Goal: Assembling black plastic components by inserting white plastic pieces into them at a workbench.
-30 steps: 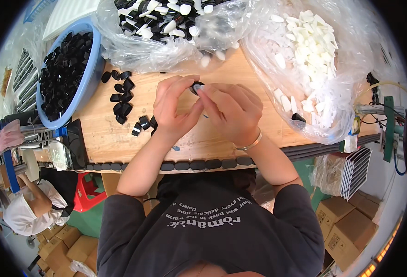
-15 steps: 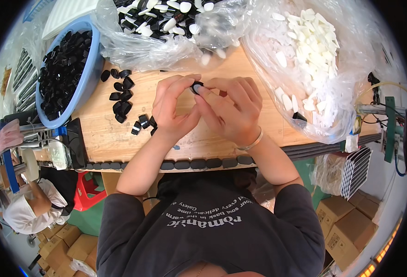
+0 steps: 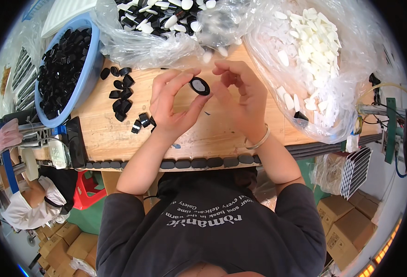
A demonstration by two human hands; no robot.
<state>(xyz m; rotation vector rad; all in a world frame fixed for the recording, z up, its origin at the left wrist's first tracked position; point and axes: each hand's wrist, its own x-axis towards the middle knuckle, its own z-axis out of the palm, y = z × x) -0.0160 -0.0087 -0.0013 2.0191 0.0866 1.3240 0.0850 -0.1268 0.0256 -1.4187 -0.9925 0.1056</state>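
Note:
Between the thumb and fingers of my left hand (image 3: pixel 169 104) is a black oval ring-like piece (image 3: pixel 199 86) with a pale grey-white middle, held tilted above the table. My right hand (image 3: pixel 244 99) is just to the right of it, slightly blurred, its fingers apart and nothing seen in them. Several loose black oval rings (image 3: pixel 122 94) lie on the wooden table (image 3: pixel 199 124) to the left of my left hand.
A blue basin (image 3: pixel 95 64) full of black pieces stands at left. Clear plastic bags hold black-and-white pieces (image 3: pixel 157 21) at the back and white pieces (image 3: pixel 316 41) at right. Dark padding (image 3: pixel 199 163) lines the near edge. Another person (image 3: pixel 32 205) is at lower left.
My right hand has let go of the black oval piece and moved off to the right, its fingers opening. The piece, still in my left hand, now shows more of its pale middle.

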